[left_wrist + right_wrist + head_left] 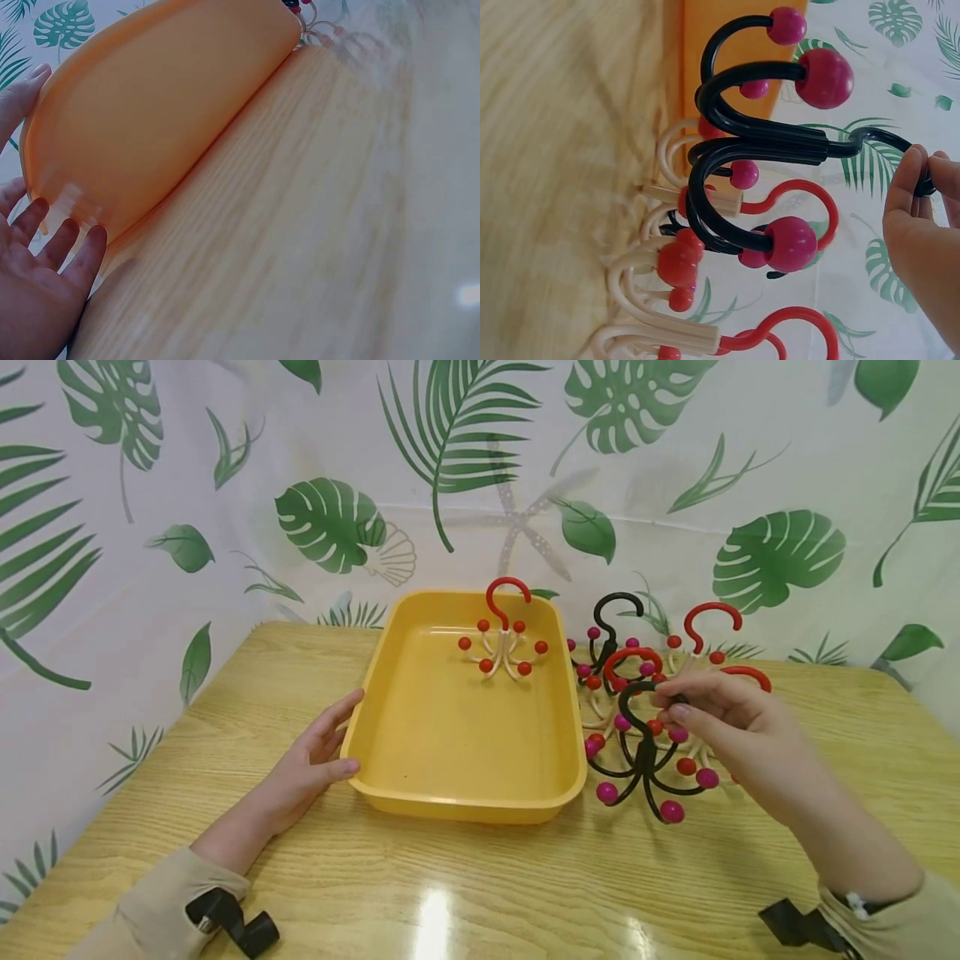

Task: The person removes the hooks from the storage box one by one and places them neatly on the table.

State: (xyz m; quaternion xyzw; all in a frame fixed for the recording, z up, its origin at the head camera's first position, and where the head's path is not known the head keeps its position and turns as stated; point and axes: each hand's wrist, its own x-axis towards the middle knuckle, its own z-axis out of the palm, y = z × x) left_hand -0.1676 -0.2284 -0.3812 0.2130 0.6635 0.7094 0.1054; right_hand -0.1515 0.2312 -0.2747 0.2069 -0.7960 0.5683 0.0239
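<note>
My right hand (723,718) pinches the hook end of a black multi-arm hanger (643,760) between thumb and fingertips. The hanger hangs below with magenta balls on its curved arms, held up in front of other hangers. With spread fingers, my left hand (318,756) rests against the left side of a yellow tray (450,810); in the left wrist view its fingertips (94,236) touch the outer wall and the thumb lies at the rim. Inside the tray, toward its far right, stands a cream hanger (504,652) with a red hook and red balls.
Right of the tray, several more hangers crowd together, among them a black hanger (609,647) and a cream one with a red hook (708,618). They stand on a wooden table (480,885). Behind it hangs a leaf-patterned cloth (637,485).
</note>
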